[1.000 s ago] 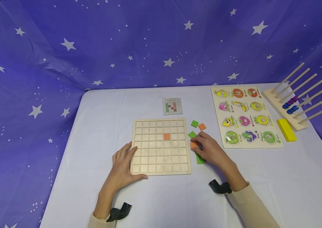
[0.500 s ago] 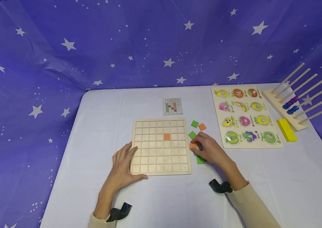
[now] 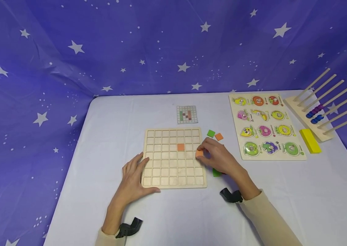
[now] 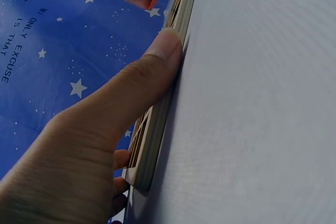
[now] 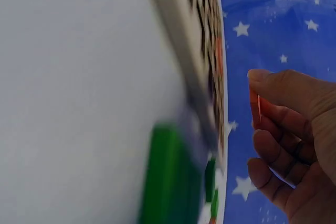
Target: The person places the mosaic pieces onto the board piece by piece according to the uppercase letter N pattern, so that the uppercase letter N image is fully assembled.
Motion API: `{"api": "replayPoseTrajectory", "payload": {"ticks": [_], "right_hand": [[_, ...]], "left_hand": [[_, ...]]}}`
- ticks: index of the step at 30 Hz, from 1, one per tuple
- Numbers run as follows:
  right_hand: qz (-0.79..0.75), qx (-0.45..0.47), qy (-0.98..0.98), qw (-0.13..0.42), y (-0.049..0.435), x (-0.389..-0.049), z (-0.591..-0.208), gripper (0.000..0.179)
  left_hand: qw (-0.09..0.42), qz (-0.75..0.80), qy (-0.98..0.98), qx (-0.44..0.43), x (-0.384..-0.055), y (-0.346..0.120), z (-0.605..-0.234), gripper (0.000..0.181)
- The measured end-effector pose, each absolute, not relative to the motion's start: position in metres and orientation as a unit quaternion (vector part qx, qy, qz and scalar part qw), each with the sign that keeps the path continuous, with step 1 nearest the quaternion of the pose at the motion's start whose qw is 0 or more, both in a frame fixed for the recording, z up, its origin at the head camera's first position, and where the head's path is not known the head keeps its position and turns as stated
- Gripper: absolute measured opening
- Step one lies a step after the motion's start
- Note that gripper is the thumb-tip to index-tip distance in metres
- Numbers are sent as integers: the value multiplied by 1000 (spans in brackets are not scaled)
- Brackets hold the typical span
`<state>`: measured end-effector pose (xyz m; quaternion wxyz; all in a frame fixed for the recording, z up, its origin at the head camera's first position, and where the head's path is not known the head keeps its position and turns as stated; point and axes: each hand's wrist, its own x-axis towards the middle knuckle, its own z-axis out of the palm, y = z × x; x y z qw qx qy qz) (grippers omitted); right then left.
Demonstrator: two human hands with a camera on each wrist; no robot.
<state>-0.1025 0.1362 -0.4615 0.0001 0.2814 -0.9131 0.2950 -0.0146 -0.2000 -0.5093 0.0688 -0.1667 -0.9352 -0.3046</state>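
Observation:
A square wooden grid board lies on the table, with one orange tile in a cell of its upper right area. My left hand rests on the board's near left corner, thumb along the front edge and fingers spread at the left side. In the left wrist view, the thumb presses against that edge. My right hand pinches another orange square tile between thumb and fingers, over the board's right edge. The right wrist view shows this tile held upright on its side, apart from the board.
Right of the board lie green tiles and an orange tile, some partly hidden by my hand. A pattern card lies behind the board. Farther right are a fruit puzzle, a yellow block and a peg rack with beads.
My right hand has lifted the orange tile from beside the board and moved it left and slightly away, over the board's right edge. The left hand stays in place.

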Motion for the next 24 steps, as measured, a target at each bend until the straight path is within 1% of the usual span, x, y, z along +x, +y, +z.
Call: {"api": "replayPoseTrajectory", "payload": {"ticks": [5,11,18,24], "right_hand": [[285,317,-905,4,111,-109,-457,22],[266,346,-900,-1,88,-113,-461,19],[246,338,-908,-18,80,-116,-470,18],[250,343,-905,-23,78,-118,-473,18]], "left_hand": [[76,-302,-935,-170,-15,-201,-511,118],[82,-302,-933,-175,-15,-201,-512,117],[77,-301,-935,-172,-15,-202,-512,116],[75,-298,-936,-171,-14,-202,-511,117]]}}
